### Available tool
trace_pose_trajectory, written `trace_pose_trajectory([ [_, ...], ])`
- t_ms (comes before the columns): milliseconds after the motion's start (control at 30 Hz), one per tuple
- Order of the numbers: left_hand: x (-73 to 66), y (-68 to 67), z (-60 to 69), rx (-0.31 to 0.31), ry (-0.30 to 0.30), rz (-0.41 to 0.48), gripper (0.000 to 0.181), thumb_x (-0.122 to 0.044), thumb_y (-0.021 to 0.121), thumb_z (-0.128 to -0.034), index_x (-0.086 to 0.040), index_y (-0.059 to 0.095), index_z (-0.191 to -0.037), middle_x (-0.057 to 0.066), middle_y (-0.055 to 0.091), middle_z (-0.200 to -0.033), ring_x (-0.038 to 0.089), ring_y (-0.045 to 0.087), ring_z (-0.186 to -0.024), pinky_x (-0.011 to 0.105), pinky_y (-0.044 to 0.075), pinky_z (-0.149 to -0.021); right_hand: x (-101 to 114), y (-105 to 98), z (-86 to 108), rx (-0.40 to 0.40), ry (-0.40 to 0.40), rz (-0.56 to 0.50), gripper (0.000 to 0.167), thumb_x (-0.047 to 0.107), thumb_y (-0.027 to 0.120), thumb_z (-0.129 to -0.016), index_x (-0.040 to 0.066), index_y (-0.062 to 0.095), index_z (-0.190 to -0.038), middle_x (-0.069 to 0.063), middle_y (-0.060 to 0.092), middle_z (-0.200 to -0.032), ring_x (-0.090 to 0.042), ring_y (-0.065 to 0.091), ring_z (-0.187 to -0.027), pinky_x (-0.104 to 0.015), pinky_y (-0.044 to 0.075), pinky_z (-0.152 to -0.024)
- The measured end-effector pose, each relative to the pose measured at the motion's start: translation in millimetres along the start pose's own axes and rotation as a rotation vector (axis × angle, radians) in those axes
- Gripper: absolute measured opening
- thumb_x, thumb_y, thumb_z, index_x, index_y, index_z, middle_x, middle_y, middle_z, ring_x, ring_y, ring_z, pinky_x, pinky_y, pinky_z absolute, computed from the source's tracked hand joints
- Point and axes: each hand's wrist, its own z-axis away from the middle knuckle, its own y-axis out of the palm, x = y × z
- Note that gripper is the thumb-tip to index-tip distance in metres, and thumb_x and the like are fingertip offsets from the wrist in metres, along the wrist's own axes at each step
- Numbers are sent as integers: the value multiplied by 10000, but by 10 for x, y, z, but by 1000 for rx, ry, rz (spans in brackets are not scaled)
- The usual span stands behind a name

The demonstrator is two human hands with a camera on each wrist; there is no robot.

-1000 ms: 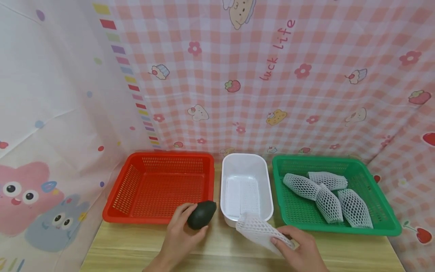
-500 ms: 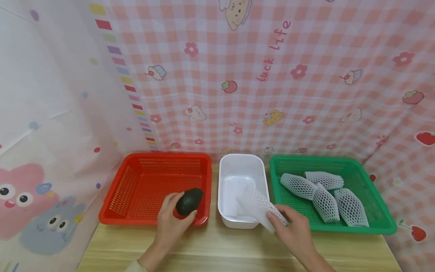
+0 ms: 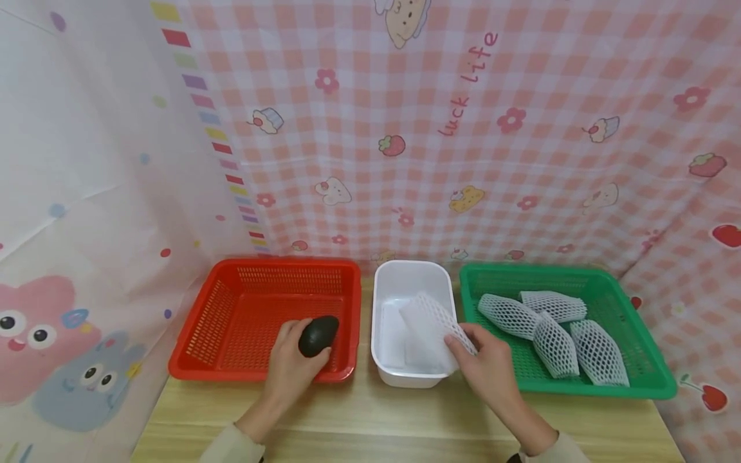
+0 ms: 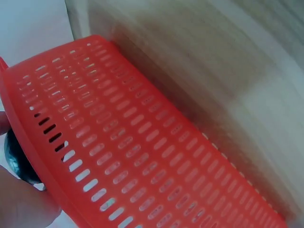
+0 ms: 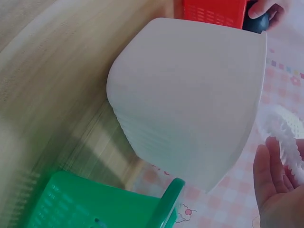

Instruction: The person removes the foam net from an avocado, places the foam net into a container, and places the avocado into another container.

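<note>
My left hand [image 3: 289, 360] holds a dark green avocado [image 3: 320, 335] over the front right part of the red basket [image 3: 249, 321]. In the left wrist view, part of the avocado [image 4: 21, 161] shows beyond the basket's rim. A white foam net sleeve [image 3: 429, 325], flattened and apparently without fruit, is pinched between the thumb and fingers of my right hand [image 3: 491, 365]. It hangs over the white plastic bin [image 3: 412, 379] in the middle. The right wrist view shows the sleeve's open, frilled end [image 5: 285, 137] by the fingers.
A green basket [image 3: 596, 388] on the right holds several bulging foam net sleeves [image 3: 554, 347], their contents hidden. All three containers stand on a wooden table [image 3: 382, 424] against a pink checked cloth [image 3: 370, 161].
The left hand has carried the avocado left and forward from the table front to over the red basket. The right hand has moved the foam net sleeve forward over the white bin.
</note>
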Motion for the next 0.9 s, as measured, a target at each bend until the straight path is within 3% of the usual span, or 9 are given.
trace_pose_trajectory([
  [267,43,-14,-110,75,-73,-49,606,-161,897,-794,-4,645,-1322,151,611,-1235,335,638,-1087,542,560,-948,48,119,-110,61,139,20,203,76,827,-883,-7,756,-1053,-112,765,-926,-182,680,-804,-238,541,-665],
  [567,72,16,-235,113,-89,-126,637,-191,885,-785,57,624,-1311,173,623,-1197,325,651,-1007,503,583,-890,79,308,-220,80,215,4,223,93,821,-883,-4,736,-1065,-109,748,-883,-201,681,-790,-259,531,-627],
  [900,88,75,-301,155,-101,-164,609,-177,877,-779,67,629,-1279,156,615,-1118,311,667,-955,496,599,-855,136,509,-278,82,275,-29,226,93,806,-880,-35,707,-1038,-143,727,-847,-137,664,-559,-266,518,-511],
])
